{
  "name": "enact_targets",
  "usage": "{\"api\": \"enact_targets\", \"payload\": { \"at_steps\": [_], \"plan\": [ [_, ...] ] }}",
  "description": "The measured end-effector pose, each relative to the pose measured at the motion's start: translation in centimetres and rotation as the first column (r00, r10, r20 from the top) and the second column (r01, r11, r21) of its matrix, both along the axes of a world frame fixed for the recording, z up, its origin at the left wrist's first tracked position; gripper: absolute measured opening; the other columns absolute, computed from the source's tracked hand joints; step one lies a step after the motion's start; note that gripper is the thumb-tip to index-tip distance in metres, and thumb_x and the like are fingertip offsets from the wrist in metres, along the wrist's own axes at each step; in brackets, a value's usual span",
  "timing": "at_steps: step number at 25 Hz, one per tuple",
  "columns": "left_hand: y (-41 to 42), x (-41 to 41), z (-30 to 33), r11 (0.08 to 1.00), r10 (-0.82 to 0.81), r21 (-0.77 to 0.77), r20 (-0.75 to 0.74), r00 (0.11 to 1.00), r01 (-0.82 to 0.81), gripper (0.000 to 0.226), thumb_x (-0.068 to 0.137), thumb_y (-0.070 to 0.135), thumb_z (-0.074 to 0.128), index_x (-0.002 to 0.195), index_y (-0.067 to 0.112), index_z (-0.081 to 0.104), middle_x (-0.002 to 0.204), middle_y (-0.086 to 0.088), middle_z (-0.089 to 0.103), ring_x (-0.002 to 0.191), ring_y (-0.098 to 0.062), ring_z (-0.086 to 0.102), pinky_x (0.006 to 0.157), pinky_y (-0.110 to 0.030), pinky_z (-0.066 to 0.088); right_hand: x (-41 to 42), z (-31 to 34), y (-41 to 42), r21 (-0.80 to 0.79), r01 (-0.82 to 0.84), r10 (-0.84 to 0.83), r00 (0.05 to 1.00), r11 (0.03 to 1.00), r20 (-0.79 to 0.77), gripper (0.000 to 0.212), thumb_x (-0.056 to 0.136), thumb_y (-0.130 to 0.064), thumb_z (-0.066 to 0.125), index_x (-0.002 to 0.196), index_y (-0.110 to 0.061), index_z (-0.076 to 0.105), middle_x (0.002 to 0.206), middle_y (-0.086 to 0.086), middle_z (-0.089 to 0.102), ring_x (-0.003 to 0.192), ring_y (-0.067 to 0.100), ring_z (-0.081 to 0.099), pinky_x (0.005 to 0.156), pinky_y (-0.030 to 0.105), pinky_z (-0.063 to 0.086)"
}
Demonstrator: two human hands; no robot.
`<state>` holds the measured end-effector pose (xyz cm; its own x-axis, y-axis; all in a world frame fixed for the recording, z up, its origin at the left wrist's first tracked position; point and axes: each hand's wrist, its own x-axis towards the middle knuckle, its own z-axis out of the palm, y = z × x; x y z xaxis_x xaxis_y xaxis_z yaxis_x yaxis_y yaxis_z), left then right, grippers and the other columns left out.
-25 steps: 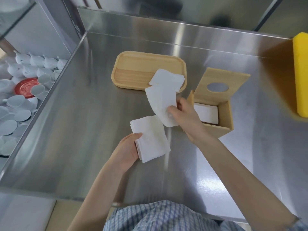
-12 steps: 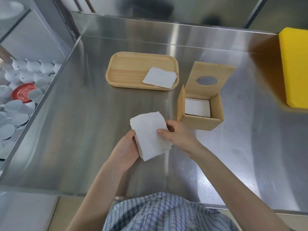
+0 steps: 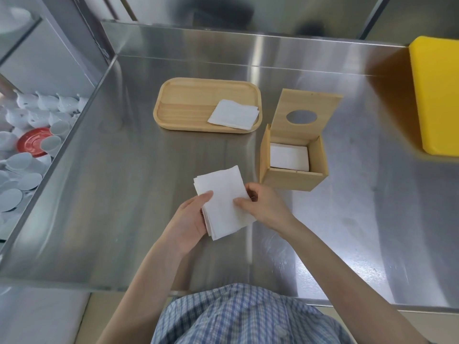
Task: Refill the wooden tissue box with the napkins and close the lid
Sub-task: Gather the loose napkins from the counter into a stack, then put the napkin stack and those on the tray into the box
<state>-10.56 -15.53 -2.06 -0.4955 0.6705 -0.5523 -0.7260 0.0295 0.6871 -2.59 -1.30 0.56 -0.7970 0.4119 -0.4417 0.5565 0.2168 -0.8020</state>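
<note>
stack of white napkins (image 3: 223, 202) pinched between both hands above the steel counter (image 3: 124, 194). left hand (image 3: 190, 219) curled under the stack's near-left edge, thumb pressed on top. right hand (image 3: 264, 203) closed on its right edge, thumb on the top sheet. just beyond and right of the grip: wooden tissue box (image 3: 293, 165), lid (image 3: 304, 115) tipped up and back, white napkins inside. farther beyond: wooden tray (image 3: 188, 105) with more folded napkins (image 3: 233, 116) at its right end.
</note>
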Motion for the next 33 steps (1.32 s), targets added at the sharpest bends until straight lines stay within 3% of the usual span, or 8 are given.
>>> {"api": "enact_targets", "payload": {
  "at_steps": [7,10,13,18,22,27,30,33],
  "plan": [
    [0.0,0.2,0.2,1.000,0.027,-0.001,-0.060,0.998,-0.027,0.025,0.095,0.013,0.040,0.104,0.009,0.063,0.086,0.000,0.078,0.075,-0.015,0.074,0.063,-0.029,0.060,0.4,0.1,-0.2,-0.025,0.066,-0.067,0.998,0.997,-0.021,0.029,0.091,-0.023,0.056,0.115,-0.007,0.057,0.099,0.001,0.060,0.091,0.013,0.053,0.075,0.021,0.039],
    [0.3,-0.1,0.8,0.994,0.081,0.069,-0.024,0.996,-0.079,0.027,0.096,0.016,0.038,0.109,0.011,0.061,0.094,0.000,0.076,0.082,-0.013,0.073,0.070,-0.028,0.060,0.5,0.1,-0.1,-0.183,0.165,-0.169,0.986,0.969,-0.004,0.047,0.089,-0.033,0.058,0.130,-0.013,0.046,0.111,-0.004,0.056,0.102,0.011,0.052,0.081,0.016,0.043],
    [0.7,-0.3,1.6,0.979,0.130,0.161,-0.019,0.991,-0.125,0.029,0.098,0.019,0.034,0.112,0.014,0.060,0.098,0.001,0.076,0.087,-0.012,0.072,0.073,-0.027,0.060,0.6,-0.1,-0.1,-0.451,0.197,-0.207,0.978,0.870,0.028,0.040,0.087,-0.036,0.060,0.114,-0.006,0.059,0.112,0.002,0.062,0.100,0.014,0.056,0.099,0.030,0.044],
    [1.8,0.0,2.5,0.951,0.184,0.259,-0.036,0.982,-0.169,0.031,0.098,0.021,0.034,0.123,0.016,0.053,0.110,-0.001,0.070,0.095,-0.013,0.070,0.078,-0.028,0.059,0.5,0.3,-0.6,-0.728,0.226,-0.326,0.946,0.647,0.005,0.009,0.091,-0.019,0.058,0.088,-0.013,0.063,0.084,0.001,0.065,0.084,0.014,0.059,0.083,0.022,0.051],
    [2.0,0.1,2.5,0.958,0.182,0.238,-0.070,0.981,-0.160,0.036,0.096,0.022,0.038,0.130,0.012,0.048,0.120,-0.005,0.063,0.097,-0.013,0.068,0.077,-0.026,0.059,1.0,0.3,-0.1,-0.656,0.224,-0.364,0.928,0.721,-0.084,0.010,0.093,-0.012,0.054,0.096,-0.012,0.063,0.100,0.006,0.068,0.087,0.014,0.064,0.084,0.023,0.054],
    [2.4,0.4,2.9,0.985,0.164,0.074,-0.172,0.971,-0.153,0.020,0.094,0.022,0.046,0.106,0.016,0.061,0.099,0.002,0.072,0.086,-0.010,0.070,0.069,-0.022,0.058,2.5,0.8,1.7,-0.296,0.295,-0.342,0.932,0.908,-0.120,0.022,0.091,-0.015,0.056,0.112,-0.008,0.060,0.117,0.013,0.066,0.101,0.024,0.063,0.095,0.038,0.053],
    [3.4,1.1,3.3,0.988,0.127,-0.049,-0.290,0.948,-0.147,0.015,0.094,0.018,0.048,0.096,0.015,0.062,0.086,0.004,0.072,0.078,-0.009,0.067,0.066,-0.020,0.055,3.6,1.4,3.4,-0.117,0.268,-0.283,0.950,0.956,-0.133,0.019,0.090,-0.020,0.057,0.106,-0.010,0.062,0.100,0.005,0.067,0.095,0.023,0.063,0.091,0.039,0.052],
    [4.9,1.7,3.7,0.975,0.091,-0.157,-0.359,0.929,-0.156,0.011,0.093,0.016,0.050,0.091,0.016,0.061,0.088,-0.001,0.067,0.078,-0.013,0.062,0.071,-0.024,0.051,4.2,2.2,5.0,-0.029,0.235,-0.236,0.962,0.972,-0.140,0.007,0.090,-0.022,0.056,0.088,-0.016,0.059,0.076,-0.008,0.056,0.072,0.011,0.053,0.064,0.015,0.043]
  ]
}}
